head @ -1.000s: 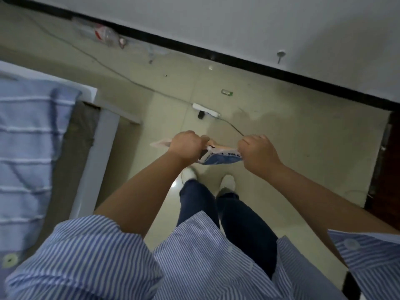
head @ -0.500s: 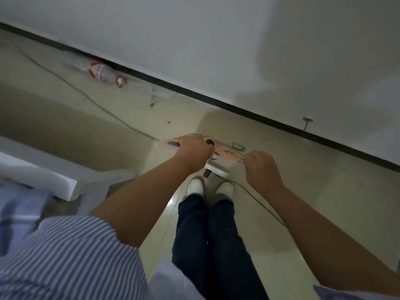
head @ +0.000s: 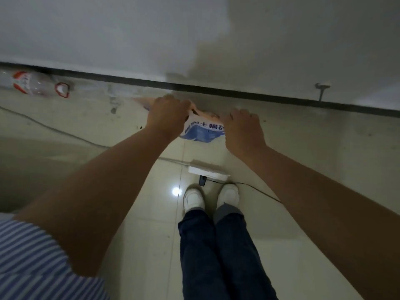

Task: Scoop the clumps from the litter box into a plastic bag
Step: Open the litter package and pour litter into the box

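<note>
While the 2 hands, left hand (head: 167,118) and right hand (head: 242,128), grip the plastic bag (head: 202,131), they have drawn apart, stretching it open before any scooping.

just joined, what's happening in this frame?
A person stands over a tiled floor, holding a printed plastic bag between both hands. The left hand and right hand each grip one side of it, apparently pulling it open. No litter box or scoop is in view, so scooping has not begun. A power strip lies by the shoes, and a plastic bottle lies by the wall.
</note>
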A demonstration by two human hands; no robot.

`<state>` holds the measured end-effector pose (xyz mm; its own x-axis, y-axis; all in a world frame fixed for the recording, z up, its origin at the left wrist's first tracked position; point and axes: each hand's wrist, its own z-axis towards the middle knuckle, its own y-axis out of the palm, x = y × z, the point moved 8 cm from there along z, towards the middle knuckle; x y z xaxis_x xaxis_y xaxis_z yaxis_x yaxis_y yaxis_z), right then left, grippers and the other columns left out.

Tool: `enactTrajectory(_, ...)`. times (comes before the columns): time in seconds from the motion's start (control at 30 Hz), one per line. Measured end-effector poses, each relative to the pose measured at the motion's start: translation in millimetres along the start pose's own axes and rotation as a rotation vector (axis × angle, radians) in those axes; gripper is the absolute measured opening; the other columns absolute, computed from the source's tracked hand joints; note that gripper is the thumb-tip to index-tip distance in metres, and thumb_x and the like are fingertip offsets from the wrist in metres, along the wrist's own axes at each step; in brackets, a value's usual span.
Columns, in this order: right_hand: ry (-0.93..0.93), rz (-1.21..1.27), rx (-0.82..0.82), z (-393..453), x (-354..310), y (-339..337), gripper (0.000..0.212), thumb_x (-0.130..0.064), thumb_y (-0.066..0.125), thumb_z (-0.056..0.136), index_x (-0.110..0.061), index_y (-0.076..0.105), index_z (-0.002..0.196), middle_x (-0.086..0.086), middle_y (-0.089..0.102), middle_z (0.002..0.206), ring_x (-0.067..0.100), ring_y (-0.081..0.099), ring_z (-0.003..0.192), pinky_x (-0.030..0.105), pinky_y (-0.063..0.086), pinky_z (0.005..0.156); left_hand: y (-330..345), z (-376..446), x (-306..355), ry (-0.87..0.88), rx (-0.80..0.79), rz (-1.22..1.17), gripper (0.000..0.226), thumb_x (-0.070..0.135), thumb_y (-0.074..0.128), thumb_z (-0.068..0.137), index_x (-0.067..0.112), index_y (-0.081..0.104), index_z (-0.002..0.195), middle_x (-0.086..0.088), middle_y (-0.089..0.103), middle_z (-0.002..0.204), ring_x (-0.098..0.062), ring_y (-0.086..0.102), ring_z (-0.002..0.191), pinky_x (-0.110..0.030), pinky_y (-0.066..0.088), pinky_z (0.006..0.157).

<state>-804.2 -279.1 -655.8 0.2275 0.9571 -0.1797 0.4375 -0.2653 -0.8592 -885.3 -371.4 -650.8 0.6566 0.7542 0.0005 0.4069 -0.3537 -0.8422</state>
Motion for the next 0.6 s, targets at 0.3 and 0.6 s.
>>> enactTrajectory(0.3,0.214,0.318,-0.048,-59.4,28.4,-11.5,0.056,-0.016,0.042,0.096,-0.008,0.018,0.146,0.015,0.015,0.154,0.029,0.014,0.143,0.039,0.012,0.117,-22.2,-48.7,37.4,0.140,-0.087,0.069,0.065,0.029,0.051,0.093,0.012,0.021,0.147,-0.010,0.023,0.152,-0.026,0.017,0.143,-0.038,0.016,0.119)
enactTrajectory(0.6,0.747,0.594,-0.002,-226.6,72.5,-6.0,0.068,-0.050,0.024,0.093,-0.017,0.005,0.149,0.010,-0.004,0.157,0.026,-0.003,0.146,0.044,0.001,0.117,-35.0,-117.9,191.2,0.711,-0.182,0.464,0.055,0.030,0.025,0.103,0.017,0.002,0.151,-0.005,-0.004,0.159,-0.026,-0.007,0.146,-0.041,0.000,0.118)
